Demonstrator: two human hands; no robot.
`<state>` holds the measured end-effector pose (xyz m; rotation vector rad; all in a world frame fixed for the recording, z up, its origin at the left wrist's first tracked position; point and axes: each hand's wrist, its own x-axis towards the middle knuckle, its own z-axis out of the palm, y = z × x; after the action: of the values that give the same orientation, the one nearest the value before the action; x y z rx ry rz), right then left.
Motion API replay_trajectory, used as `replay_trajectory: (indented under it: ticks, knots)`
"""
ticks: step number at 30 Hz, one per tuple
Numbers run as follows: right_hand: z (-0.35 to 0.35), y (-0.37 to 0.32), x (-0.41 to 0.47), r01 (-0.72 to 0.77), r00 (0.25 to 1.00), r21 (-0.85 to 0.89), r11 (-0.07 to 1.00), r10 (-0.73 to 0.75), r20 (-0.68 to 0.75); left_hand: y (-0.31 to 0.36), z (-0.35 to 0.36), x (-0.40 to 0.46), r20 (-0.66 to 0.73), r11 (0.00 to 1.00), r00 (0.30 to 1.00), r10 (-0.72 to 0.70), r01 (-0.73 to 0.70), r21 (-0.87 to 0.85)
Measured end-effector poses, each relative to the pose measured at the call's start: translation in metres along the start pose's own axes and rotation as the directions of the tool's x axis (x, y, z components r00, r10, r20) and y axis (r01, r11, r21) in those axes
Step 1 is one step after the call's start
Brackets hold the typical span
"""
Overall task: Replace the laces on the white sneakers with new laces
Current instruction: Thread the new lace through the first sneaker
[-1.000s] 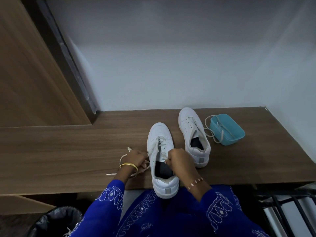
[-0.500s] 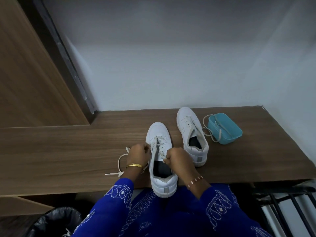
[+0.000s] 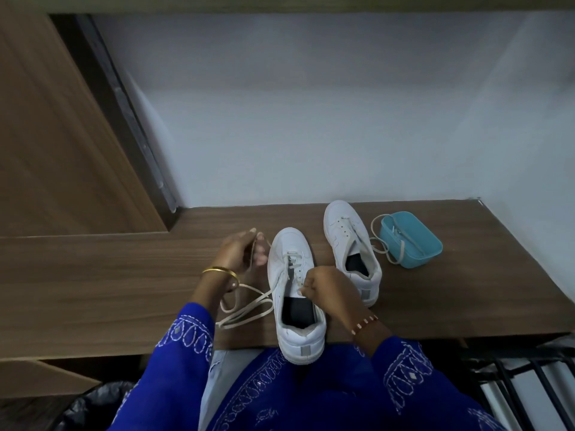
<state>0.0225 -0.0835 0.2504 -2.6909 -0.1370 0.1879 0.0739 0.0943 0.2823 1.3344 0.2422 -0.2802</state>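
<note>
Head view: near sneaker point(image 3: 295, 309) between hands, lace point(image 3: 245, 312) pinched both sides.

A wooden desk point(image 3: 93, 281) lies under the hands, a pale wall point(image 3: 311, 119) beyond them, a wood panel point(image 3: 46, 135) far left.
</note>
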Motion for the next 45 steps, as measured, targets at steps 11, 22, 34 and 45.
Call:
replay_trajectory:
  ticks: [11, 22, 34, 45]
  knots:
    - [0.004, -0.058, 0.004, 0.033, 0.983, 0.617, 0.787, -0.136, 0.120, 0.026, 0.011, -0.007, 0.212, 0.837, 0.972, -0.105, 0.201, -0.509]
    - [-0.056, -0.022, 0.007, -0.088, 0.995, 0.919, 0.384, 0.072, 0.065, 0.014, -0.022, 0.004, -0.044, 0.800, 0.974, -0.221, 0.155, -0.579]
    - [-0.076, -0.020, 0.004, -0.022, 0.990, 0.753, 0.658, 0.118, -0.074, -0.026, -0.040, 0.001, -0.346, 0.573, 0.938, 0.008, 0.280, 0.770]
    - [-0.037, -0.029, 0.014, -0.039, 0.981, 0.406, 0.913, 0.112, -0.157, -0.034, 0.034, -0.029, 0.141, 0.751, 0.953, 0.269, -0.300, 0.588]
